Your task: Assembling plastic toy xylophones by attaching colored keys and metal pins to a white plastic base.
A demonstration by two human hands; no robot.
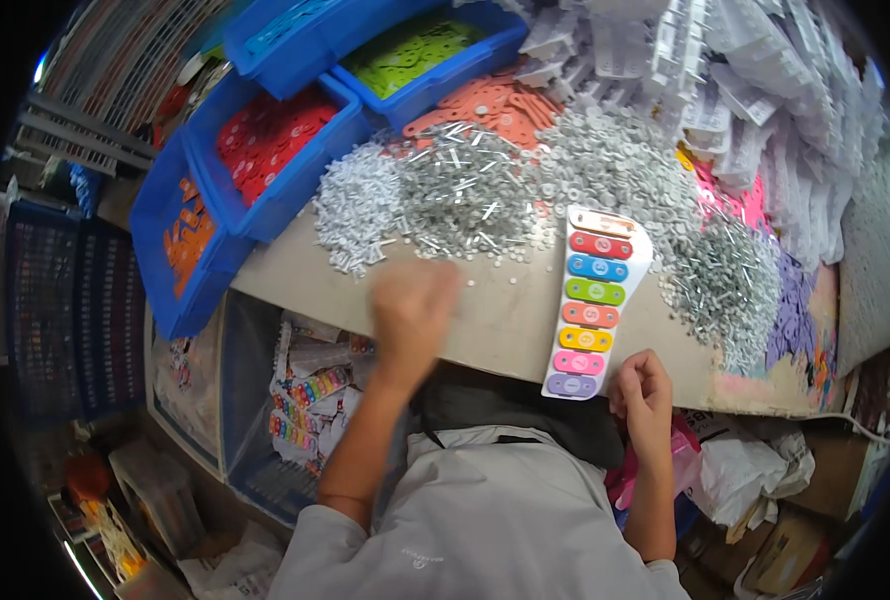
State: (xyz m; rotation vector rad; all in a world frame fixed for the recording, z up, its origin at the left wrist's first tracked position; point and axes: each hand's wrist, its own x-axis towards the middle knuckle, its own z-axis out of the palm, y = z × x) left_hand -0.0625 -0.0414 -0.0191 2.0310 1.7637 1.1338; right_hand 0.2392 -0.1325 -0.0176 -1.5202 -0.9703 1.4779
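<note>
A toy xylophone [592,305] with a white base and a row of coloured bars lies on the table, its narrow end towards me. Just right of that end is my right hand [643,385], fingers curled together at the table's front edge; whether anything is in them is hidden. My left hand [415,310], smeared by motion, is over the table's front edge, so its fingers cannot be read. Beyond it are heaps of small white plastic pieces [358,205] and silver metal pins [470,195]. Grey washer-like rings [615,165] lie behind the xylophone.
Blue bins hold orange [187,238], red [275,140] and green bars [415,62]. White plastic bases [725,90] are stacked at the far right. Small metal screws or pins [730,290] and purple bars [793,310] lie at right. Below the table, a crate [250,400] holds finished-looking xylophones [310,400].
</note>
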